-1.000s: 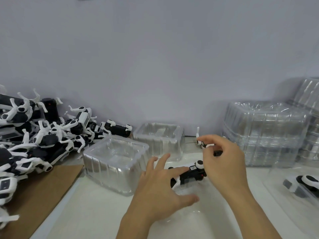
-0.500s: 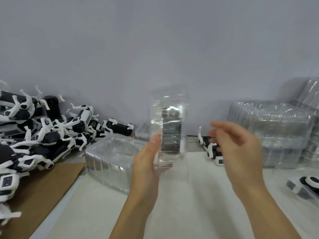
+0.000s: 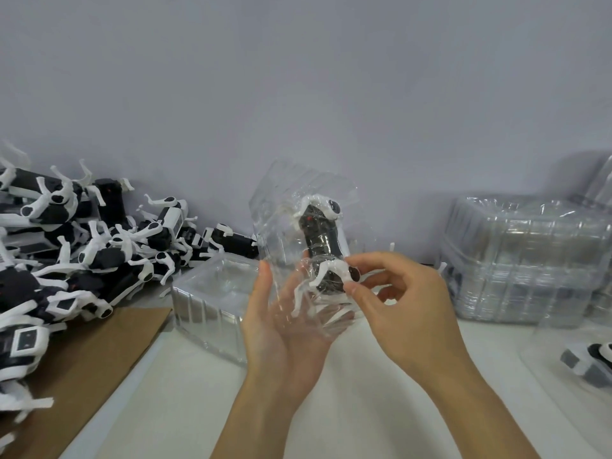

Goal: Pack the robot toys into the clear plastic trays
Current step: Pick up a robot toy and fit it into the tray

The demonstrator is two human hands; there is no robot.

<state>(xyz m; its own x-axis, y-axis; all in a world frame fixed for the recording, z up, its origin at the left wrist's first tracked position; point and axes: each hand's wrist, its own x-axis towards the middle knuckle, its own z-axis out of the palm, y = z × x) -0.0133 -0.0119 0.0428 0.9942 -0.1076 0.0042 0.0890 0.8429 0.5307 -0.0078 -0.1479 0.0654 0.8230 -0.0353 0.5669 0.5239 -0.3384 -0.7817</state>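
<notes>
My left hand point(image 3: 281, 342) holds a clear plastic tray point(image 3: 281, 226) upright above the table, thumb along its left edge and fingers behind it. A black robot toy point(image 3: 319, 233) with white legs sits in the tray, standing on end. My right hand point(image 3: 407, 303) pinches the toy's lower white leg between thumb and forefinger at the tray's right side. A pile of several loose robot toys point(image 3: 82, 253) lies at the left against the wall.
Another clear tray point(image 3: 212, 303) stands on the white table point(image 3: 364, 409) just left of my hands. A stack of clear trays point(image 3: 530, 260) fills the right. A brown cardboard sheet point(image 3: 92, 359) lies at the lower left. A packed toy point(image 3: 592, 359) shows at the right edge.
My left hand lifted the tray with the toy off the table and stood it upright. My right hand let go, drew back, then returned to pinch the toy's leg.
</notes>
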